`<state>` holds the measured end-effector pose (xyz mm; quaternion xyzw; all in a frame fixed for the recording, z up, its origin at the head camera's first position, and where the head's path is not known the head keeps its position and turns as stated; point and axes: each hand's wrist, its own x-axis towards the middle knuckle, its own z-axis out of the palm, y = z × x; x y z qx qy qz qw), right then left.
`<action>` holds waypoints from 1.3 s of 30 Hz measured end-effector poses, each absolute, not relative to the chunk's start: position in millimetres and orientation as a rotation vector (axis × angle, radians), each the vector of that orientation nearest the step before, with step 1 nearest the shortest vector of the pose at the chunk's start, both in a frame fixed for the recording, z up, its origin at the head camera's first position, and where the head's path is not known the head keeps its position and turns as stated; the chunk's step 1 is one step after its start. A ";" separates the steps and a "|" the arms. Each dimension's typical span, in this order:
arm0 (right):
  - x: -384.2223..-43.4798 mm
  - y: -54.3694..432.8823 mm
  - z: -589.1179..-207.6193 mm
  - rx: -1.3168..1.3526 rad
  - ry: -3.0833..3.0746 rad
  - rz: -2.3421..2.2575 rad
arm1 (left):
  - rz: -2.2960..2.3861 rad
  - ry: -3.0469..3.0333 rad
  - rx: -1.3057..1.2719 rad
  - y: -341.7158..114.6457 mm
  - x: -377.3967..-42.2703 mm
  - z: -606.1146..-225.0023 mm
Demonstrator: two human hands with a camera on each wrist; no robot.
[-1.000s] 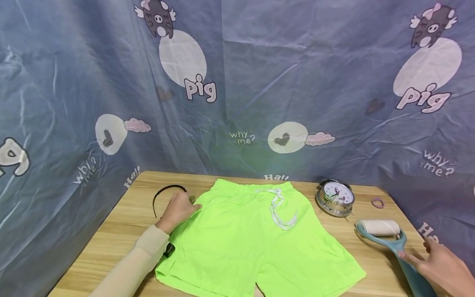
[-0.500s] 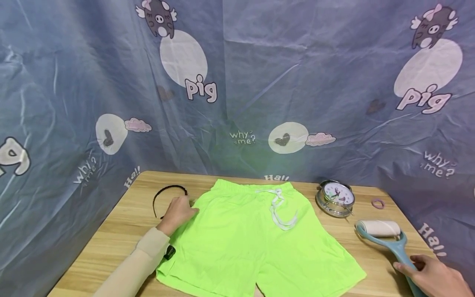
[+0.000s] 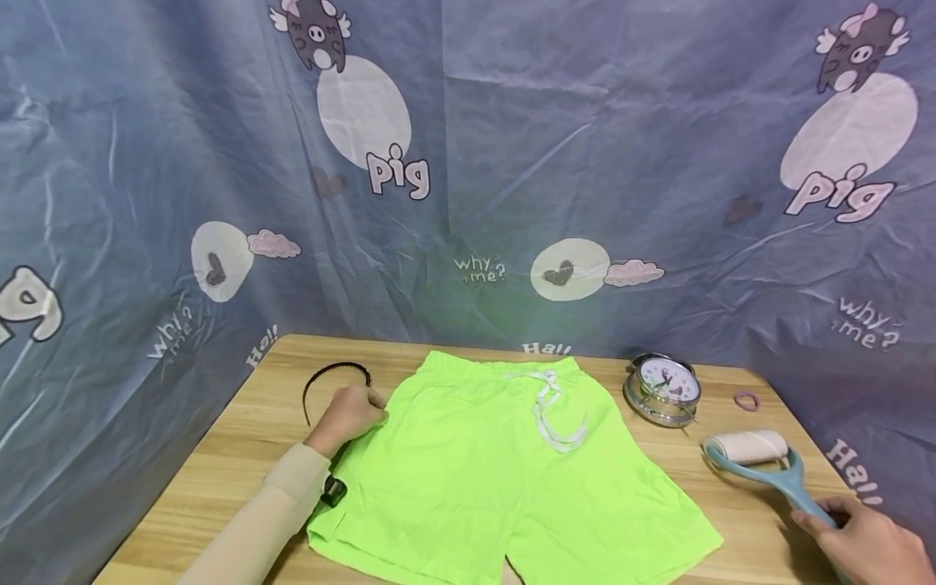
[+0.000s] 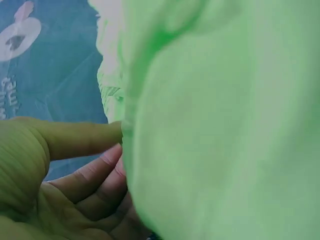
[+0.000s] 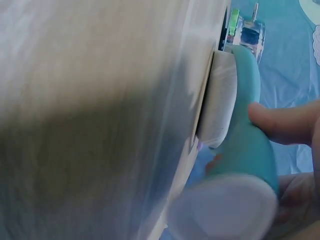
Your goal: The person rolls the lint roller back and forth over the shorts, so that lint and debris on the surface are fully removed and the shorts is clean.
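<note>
Bright neon-green shorts with a white drawstring lie spread flat, waistband toward the back. My left hand is at their left side edge. In the left wrist view, its thumb and fingers pinch the edge of the fabric, with the fingertips partly hidden behind it. At the right, my right hand grips the blue handle of a lint roller. The roller's white cylinder sits low at the tabletop in the right wrist view, with the thumb along the handle.
A thin black headband lies behind my left hand. At the back right stands a silver alarm clock, with a small purple hair tie to its right. A blue printed cloth hangs around the wooden table.
My right hand has come round the lint roller's handle and tightened its hold; the handle has swung a little. The left hand has shifted slightly at the shorts' edge.
</note>
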<state>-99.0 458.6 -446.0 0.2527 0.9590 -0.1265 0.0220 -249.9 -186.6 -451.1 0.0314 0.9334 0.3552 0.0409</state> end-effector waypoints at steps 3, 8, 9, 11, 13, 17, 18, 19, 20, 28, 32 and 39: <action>-99.5 461.4 -445.6 0.792 3.014 -0.444 | 1.120 2.830 0.030 -190.3 -249.2 -449.5; -101.3 462.4 -449.4 0.801 3.029 -0.451 | 1.135 2.783 -0.030 -194.9 -247.8 -450.1; -101.5 462.4 -450.4 0.815 3.031 -0.449 | 1.136 2.776 -0.031 -195.6 -247.5 -450.1; -101.8 462.8 -451.3 0.843 3.055 -0.471 | 1.153 2.755 -0.025 -197.6 -246.8 -450.3; -102.7 461.2 -451.4 0.892 3.125 -0.535 | 1.161 2.734 -0.017 -199.7 -246.6 -450.4; -106.1 452.3 -443.5 0.981 3.226 -0.815 | 1.160 2.706 -0.002 -204.2 -247.3 -451.3; -106.3 451.1 -440.8 0.991 3.248 -0.931 | 1.159 2.703 -0.002 -204.9 -247.6 -451.4; -106.5 449.6 -437.5 0.996 3.261 -1.065 | 1.160 2.699 -0.004 -205.6 -247.7 -451.8; -107.5 448.5 -434.0 1.003 3.241 -1.206 | 1.162 2.695 -0.008 -206.2 -247.8 -452.1; -119.2 435.6 -392.5 0.799 3.218 -1.542 | 1.158 2.691 -0.010 -206.5 -248.2 -451.6; -137.7 416.2 -371.3 0.627 3.443 -1.309 | 1.170 2.687 0.005 -205.2 -248.4 -450.4; -179.3 363.5 -352.3 0.151 3.595 -1.251 | 1.171 2.693 -0.016 -206.1 -246.7 -454.1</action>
